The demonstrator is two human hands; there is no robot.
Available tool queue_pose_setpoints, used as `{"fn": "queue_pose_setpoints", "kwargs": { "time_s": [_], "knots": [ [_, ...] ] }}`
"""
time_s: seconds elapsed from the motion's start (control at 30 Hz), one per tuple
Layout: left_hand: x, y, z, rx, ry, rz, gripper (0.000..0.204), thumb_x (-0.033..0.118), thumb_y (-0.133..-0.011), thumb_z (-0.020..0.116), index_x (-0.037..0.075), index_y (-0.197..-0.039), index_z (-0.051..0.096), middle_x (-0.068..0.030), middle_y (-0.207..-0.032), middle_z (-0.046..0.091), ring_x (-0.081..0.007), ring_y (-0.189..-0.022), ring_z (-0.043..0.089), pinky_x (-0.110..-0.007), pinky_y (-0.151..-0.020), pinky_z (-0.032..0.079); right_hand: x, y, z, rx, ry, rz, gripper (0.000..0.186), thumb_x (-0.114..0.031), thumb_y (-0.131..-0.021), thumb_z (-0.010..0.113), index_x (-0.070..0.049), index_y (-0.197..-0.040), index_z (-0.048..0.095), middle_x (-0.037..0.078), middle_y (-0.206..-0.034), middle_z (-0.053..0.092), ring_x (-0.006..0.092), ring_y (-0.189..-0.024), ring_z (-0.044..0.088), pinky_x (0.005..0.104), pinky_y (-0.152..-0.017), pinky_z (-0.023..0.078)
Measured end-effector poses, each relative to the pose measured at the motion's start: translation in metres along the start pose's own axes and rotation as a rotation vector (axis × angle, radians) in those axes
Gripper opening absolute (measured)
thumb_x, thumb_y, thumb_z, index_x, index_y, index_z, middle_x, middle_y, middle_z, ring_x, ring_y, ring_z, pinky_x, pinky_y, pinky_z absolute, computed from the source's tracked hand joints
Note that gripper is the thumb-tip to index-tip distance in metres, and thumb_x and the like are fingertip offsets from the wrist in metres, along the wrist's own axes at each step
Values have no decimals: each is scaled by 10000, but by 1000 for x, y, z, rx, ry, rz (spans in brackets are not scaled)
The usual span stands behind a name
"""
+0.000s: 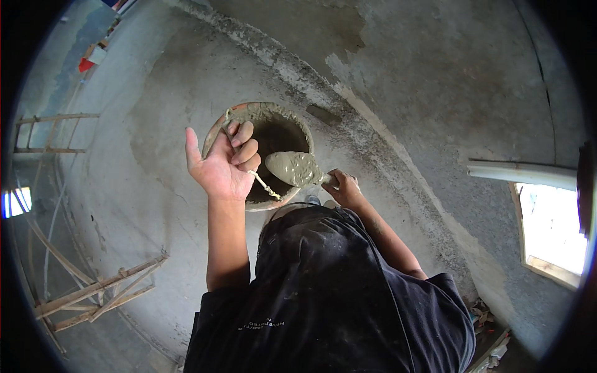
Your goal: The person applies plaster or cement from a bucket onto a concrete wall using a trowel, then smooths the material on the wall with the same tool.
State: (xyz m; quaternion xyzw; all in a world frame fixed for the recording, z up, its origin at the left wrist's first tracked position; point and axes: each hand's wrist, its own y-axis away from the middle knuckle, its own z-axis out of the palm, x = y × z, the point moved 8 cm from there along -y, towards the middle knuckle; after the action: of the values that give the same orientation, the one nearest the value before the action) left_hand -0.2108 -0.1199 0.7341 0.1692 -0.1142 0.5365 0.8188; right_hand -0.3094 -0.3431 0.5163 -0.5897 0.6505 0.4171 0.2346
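My left hand (225, 165) is palm up, its fingers curled round the rope handle (264, 185) of a bucket, with the thumb stretched out to the side. Below it hangs or stands the round bucket (307, 129), its rim and inner wall coated in grey mortar; I cannot tell whether its base rests on the floor. In my right hand (344, 188) is the handle of a trowel (292, 168), closed in the fingers. Wet mortar covers the trowel's blade, which lies over the right part of the bucket's mouth.
Wooden frames of poles (99, 292) stand at the left. A rough strip of mortar (292, 68) runs diagonally along the wall's foot. At the right is a bright window opening (552, 227) below a pale ledge (522, 174). Debris (482, 314) lies at lower right.
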Motion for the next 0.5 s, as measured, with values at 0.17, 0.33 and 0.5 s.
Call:
{"fn": "queue_pose_setpoints", "kwargs": {
  "time_s": [0.17, 0.33, 0.5],
  "knots": [
    [30, -55, -44, 105, 19, -10, 593, 672, -859, 350, 79, -860, 374, -11, -754, 314, -94, -513, 239, -228, -447, 172, -6, -61, 0, 38, 145, -30, 310, -265, -774, 713, -65, -985, 606, 105, -908, 662, 302, -914, 611, 441, -877, 381],
    [47, -128, -96, 124, 108, -111, 589, 674, -864, 342, 86, -871, 389, -3, -760, 300, -87, -521, 241, -224, -454, 178, -2, -133, -3, 96, 205, -46, 302, -237, -758, 725, -77, -982, 600, 85, -885, 659, 288, -907, 609, 433, -893, 364],
    [22, -210, -176, 185, 59, -224, 585, 705, -850, 278, 123, -823, 330, 5, -726, 275, -85, -516, 220, -225, -468, 181, 51, -228, 4, 95, 176, 15, 320, -163, -715, 721, -83, -992, 584, 86, -921, 643, 309, -886, 593, 449, -902, 359]
  ]
}}
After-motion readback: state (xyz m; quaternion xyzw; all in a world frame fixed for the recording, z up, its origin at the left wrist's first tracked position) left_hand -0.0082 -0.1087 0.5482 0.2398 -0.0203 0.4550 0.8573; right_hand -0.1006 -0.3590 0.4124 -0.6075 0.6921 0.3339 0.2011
